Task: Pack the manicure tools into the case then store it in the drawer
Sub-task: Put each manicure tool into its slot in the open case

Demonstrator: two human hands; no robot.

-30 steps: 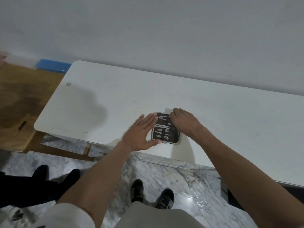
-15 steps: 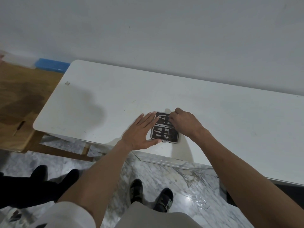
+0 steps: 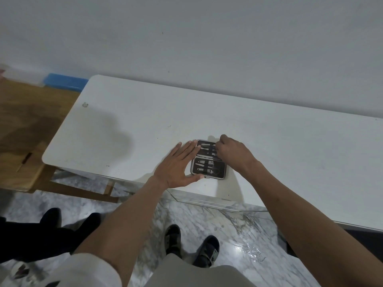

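A small dark manicure case (image 3: 208, 170) lies open and flat near the front edge of the white table (image 3: 128, 121). Several silver tools sit in its two halves. My left hand (image 3: 176, 166) rests flat against the case's left side, fingers stretched along the edge and thumb at the near left corner. My right hand (image 3: 235, 155) is curled over the case's far right part. Its fingertips pinch at the ends of the tools in the far half, and the hand hides that corner of the case.
A wooden table (image 3: 24, 121) adjoins on the left, with a blue box (image 3: 64, 81) at its back against the wall. Another person's dark legs and shoes (image 3: 47, 230) stand on the marble floor at left. Below the white table's front edge a pale ledge (image 3: 199, 200) shows.
My right hand has shifted slightly right and back along the case's far half, uncovering more of the tools. My left hand and the case have stayed in place.
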